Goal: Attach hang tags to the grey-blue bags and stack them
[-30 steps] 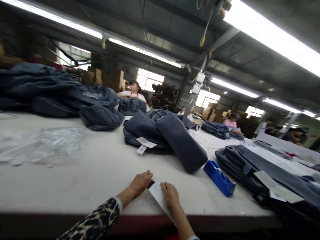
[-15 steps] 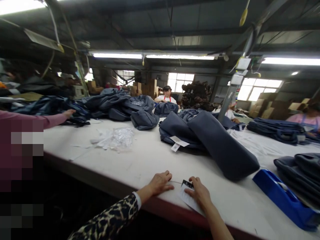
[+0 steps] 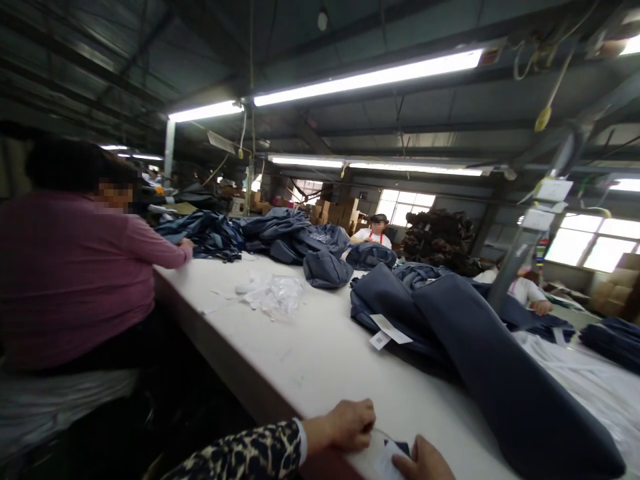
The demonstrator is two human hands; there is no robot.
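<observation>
My left hand (image 3: 351,425) is closed at the table's front edge, its fingers pinching one end of a thin string (image 3: 383,435). The string runs right to a tag (image 3: 393,460), which has a black part and a white part. Over the tag lies my right hand (image 3: 425,460), thumb on the white part; the picture's bottom edge cuts this hand off. Beyond my hands, a dark blue bag (image 3: 480,353) lies on the white table (image 3: 280,340), with white labels (image 3: 391,329) at its left side.
Clear plastic wrapping (image 3: 283,295) lies left of the bag. More dark blue bags (image 3: 295,237) are heaped behind. A person in a purple top (image 3: 75,267) sits at the left, reaching toward dark cloth. A metal post (image 3: 517,253) rises at the right.
The view has swung left and tilted up, showing more of the person in purple. The left hand's fingers have closed. Both hands and the tag now sit lower in the picture.
</observation>
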